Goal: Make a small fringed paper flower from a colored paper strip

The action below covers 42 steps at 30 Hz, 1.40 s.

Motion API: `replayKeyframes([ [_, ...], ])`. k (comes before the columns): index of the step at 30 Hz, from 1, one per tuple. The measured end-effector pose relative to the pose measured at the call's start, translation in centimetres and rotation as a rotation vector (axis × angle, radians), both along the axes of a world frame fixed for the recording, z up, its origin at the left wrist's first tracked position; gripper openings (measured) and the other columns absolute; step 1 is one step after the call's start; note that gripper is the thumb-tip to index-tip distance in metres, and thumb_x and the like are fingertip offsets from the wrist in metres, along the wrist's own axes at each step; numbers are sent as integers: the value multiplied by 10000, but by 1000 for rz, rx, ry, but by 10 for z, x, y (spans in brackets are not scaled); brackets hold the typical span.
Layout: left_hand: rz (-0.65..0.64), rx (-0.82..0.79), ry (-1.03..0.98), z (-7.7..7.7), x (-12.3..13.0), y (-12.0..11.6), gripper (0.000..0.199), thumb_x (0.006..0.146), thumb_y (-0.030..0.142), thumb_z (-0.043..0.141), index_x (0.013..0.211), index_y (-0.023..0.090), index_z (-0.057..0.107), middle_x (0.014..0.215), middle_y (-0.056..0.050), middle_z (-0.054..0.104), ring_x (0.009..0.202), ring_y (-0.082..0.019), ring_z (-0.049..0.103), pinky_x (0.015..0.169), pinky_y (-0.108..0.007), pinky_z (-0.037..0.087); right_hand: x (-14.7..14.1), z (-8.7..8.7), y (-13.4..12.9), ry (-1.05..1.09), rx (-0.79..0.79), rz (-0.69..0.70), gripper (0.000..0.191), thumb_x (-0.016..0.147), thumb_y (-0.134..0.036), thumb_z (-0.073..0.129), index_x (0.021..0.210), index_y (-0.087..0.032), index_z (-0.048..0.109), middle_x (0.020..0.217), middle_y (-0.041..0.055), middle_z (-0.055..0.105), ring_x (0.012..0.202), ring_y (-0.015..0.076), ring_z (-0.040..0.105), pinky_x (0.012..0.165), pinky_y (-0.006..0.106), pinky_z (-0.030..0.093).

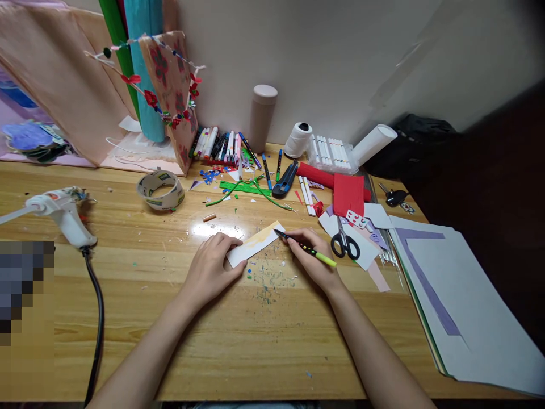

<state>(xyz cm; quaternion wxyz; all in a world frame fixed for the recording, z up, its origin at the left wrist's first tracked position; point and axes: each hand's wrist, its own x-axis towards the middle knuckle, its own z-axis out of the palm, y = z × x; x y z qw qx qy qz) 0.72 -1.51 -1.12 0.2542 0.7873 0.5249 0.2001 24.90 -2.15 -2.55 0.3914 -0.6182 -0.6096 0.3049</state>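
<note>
A narrow white paper strip (258, 245) with pale orange colouring along its upper edge lies slanted on the wooden table. My left hand (216, 265) grips its left end between thumb and fingers. In my right hand (313, 257) is a black pen with a yellow-green end (319, 255); its dark tip is at the strip's right end. Black-handled scissors (346, 243) lie on paper scraps just right of my right hand. A small brown stick (209, 217) rests above my left hand.
A glue gun (63, 213) with a black cable and a tape roll (160, 190) are at the left. Behind are markers (217, 145), a blue cutter (285, 180), a thread spool (298, 140) and red paper (349, 194). Large white sheets (481, 295) lie at the right.
</note>
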Motion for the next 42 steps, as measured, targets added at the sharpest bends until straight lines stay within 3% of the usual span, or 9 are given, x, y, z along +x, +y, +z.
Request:
replayKeyframes([
  [10,-7,-6,4,2,0,0,251,778,305,584,1013,222,560,961,-34,567,911,-208,527,795,-352,418,2,-2,1,-27,39,-74,180,822,-299,564,938,-200,661,918,68,648,834,201,607,749,340,481],
  [14,-7,-8,11,2,0,0,250,780,306,583,1015,222,561,963,-33,565,914,-206,527,792,-351,420,0,0,0,34,-20,20,168,824,-297,559,920,-198,656,900,64,659,828,197,618,735,326,488],
  [19,-9,-2,15,-1,0,1,260,781,319,585,1022,227,557,971,-33,566,919,-209,526,794,-354,420,0,-1,0,27,3,-54,189,827,-305,553,951,-198,647,921,71,659,860,207,619,764,340,487],
  [22,-10,1,13,-1,0,1,260,778,319,589,1020,227,558,972,-33,566,922,-209,527,796,-355,421,-1,-1,0,25,-29,27,196,835,-323,550,954,-207,653,924,65,660,838,200,620,736,326,485],
  [27,-15,5,14,-2,0,1,251,777,312,586,1012,227,563,968,-36,569,918,-213,528,789,-355,423,-2,0,-1,25,4,-26,198,840,-315,550,970,-201,647,945,67,655,879,199,615,769,325,481],
  [31,-15,20,12,-2,0,1,257,773,307,588,1016,226,566,965,-41,574,907,-215,532,776,-354,423,-2,1,-1,32,-33,62,199,843,-326,546,963,-206,652,941,65,658,855,193,620,755,321,484],
  [36,-18,15,13,0,0,1,260,777,303,582,1025,226,567,958,-43,574,896,-215,531,771,-358,422,0,0,0,2,24,-62,163,824,-297,549,917,-194,635,905,63,643,833,195,615,751,330,483],
  [40,-17,14,13,-1,0,1,262,772,309,589,1020,227,572,961,-44,578,898,-218,532,774,-360,423,0,0,-1,-22,-10,55,143,819,-290,549,890,-200,634,882,56,634,800,187,603,702,310,479],
  [42,-17,18,17,-1,0,1,264,771,306,588,1022,226,573,962,-44,579,900,-217,534,776,-359,423,0,-1,-1,-2,-22,42,139,822,-289,541,890,-201,625,878,55,642,807,189,607,714,316,482],
])
